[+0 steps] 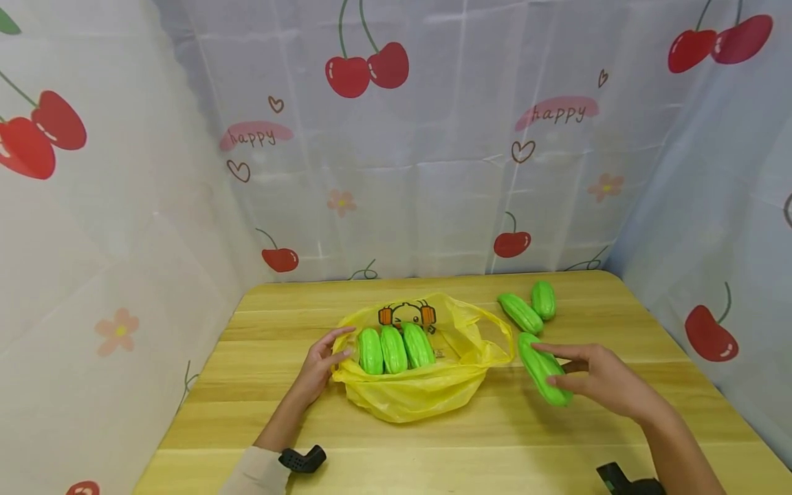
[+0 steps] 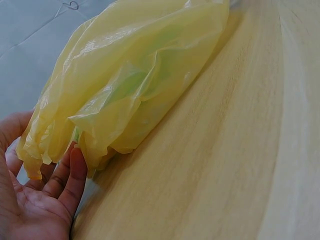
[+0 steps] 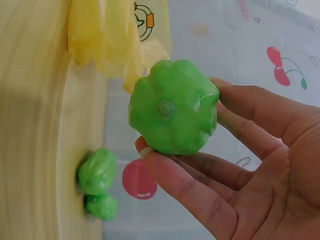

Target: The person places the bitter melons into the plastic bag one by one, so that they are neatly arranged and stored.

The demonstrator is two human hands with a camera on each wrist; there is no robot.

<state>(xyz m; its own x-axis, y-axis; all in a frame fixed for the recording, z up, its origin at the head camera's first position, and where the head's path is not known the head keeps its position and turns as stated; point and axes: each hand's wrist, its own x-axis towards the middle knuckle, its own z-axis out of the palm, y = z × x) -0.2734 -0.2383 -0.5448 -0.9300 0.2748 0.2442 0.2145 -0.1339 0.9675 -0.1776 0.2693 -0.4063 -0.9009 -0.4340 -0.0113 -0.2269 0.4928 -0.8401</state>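
A yellow plastic bag (image 1: 411, 399) lies on the table with its mouth spread, and three green ribbed toy cucumbers (image 1: 394, 349) sit side by side in it. At the bag's left end my left hand (image 1: 317, 368) pinches the rim; the left wrist view shows the crumpled plastic (image 2: 50, 142) between thumb and fingers. My right hand (image 1: 597, 378) grips another toy cucumber (image 1: 544, 371) between thumb and fingers, just right of the bag's handle. Seen end-on in the right wrist view, this toy cucumber (image 3: 175, 107) has a small round nub at its centre.
Two more toy cucumbers, one slanted (image 1: 520, 313) and one upright in view (image 1: 544, 300), lie together at the back right of the wooden table (image 1: 433, 460). A cherry-printed curtain (image 1: 427, 158) closes off the back and both sides.
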